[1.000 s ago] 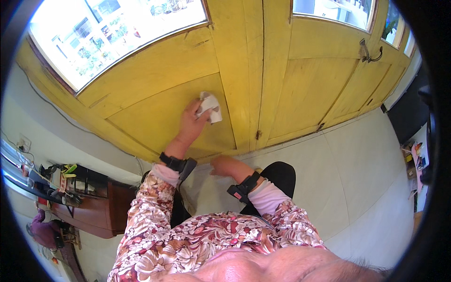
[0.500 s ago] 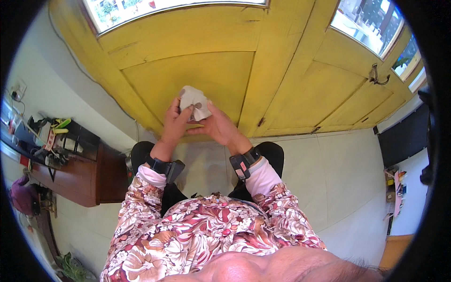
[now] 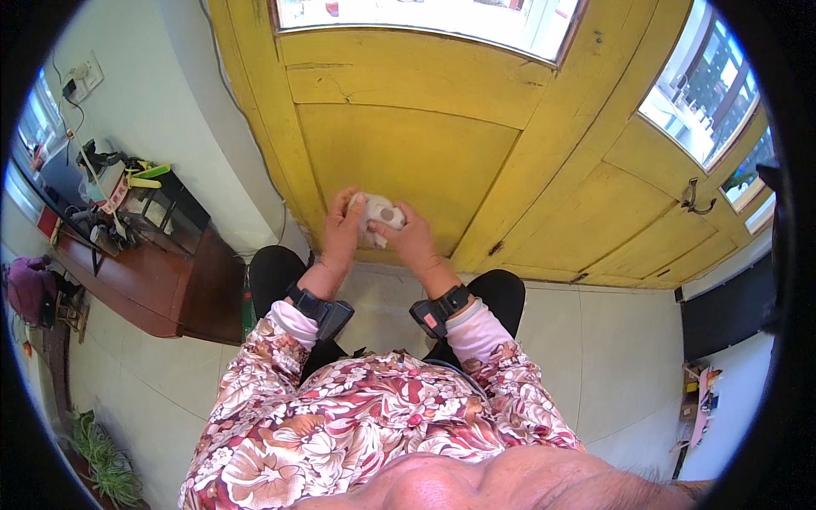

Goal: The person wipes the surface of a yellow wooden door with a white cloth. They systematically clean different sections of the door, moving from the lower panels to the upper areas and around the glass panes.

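Note:
Both my hands are closed on a bunched whitish cloth (image 3: pixel 376 211) with grey-brown spots. My left hand (image 3: pixel 342 231) grips its left side, with the thumb lying along it. On the other side, my right hand (image 3: pixel 417 241) has its thumb and fingers pressed into the cloth. The bundle is in front of the lower panel of a yellow wooden door (image 3: pixel 404 140). Whether the cloth touches the panel I cannot tell.
Right of the panel is a curved metal door handle (image 3: pixel 698 197). A reddish-brown cabinet (image 3: pixel 144 280) on the left carries a dark rack and several small items. A green plant (image 3: pixel 106 455) stands at lower left. Pale tiles (image 3: pixel 544 357) cover the floor around my knees.
The cloth has gone from spread over my fingers to a tighter bundle squeezed between both hands. My view has shifted, so the door and cabinet appear farther right.

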Demonstrator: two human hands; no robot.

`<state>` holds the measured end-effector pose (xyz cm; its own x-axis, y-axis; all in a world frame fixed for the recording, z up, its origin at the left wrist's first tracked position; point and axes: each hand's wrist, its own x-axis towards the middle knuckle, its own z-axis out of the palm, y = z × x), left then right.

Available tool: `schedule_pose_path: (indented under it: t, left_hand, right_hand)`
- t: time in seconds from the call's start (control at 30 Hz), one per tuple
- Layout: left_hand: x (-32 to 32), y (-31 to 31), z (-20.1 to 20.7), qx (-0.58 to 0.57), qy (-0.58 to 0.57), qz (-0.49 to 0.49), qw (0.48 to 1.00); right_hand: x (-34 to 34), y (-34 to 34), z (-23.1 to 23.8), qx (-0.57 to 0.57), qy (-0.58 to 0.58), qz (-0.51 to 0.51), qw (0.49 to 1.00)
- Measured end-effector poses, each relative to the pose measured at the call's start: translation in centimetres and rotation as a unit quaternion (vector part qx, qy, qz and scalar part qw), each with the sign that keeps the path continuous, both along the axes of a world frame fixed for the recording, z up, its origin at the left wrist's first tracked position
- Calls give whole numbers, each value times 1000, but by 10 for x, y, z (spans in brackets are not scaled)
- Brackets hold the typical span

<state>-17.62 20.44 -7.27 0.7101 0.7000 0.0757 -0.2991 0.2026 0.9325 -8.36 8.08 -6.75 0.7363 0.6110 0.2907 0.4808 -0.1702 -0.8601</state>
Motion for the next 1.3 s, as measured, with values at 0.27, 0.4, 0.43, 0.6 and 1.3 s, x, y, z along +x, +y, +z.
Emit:
schedule_pose_path:
  t: [0.27, 0.4, 0.43, 0.6, 1.3]
  left_hand:
    - [16, 4, -31, -177, -32, -10, 984]
    - [17, 3, -23, -195, -7, -16, 981]
    - [17, 3, -21, -191, 1, -11, 982]
    - [18, 0, -11, -156, 2, 12, 988]
    - [28, 13, -42, 364, -52, -31, 929]
  right_hand:
    - [-20, -1, -1, 93, 187, 102, 973]
    - [-13, -2, -6, 124, 246, 99, 956]
    - [-12, -2, -8, 118, 258, 97, 954]
    - [-8, 0, -15, 118, 342, 105, 926]
    - [-9, -14, -6, 201, 529, 171, 807]
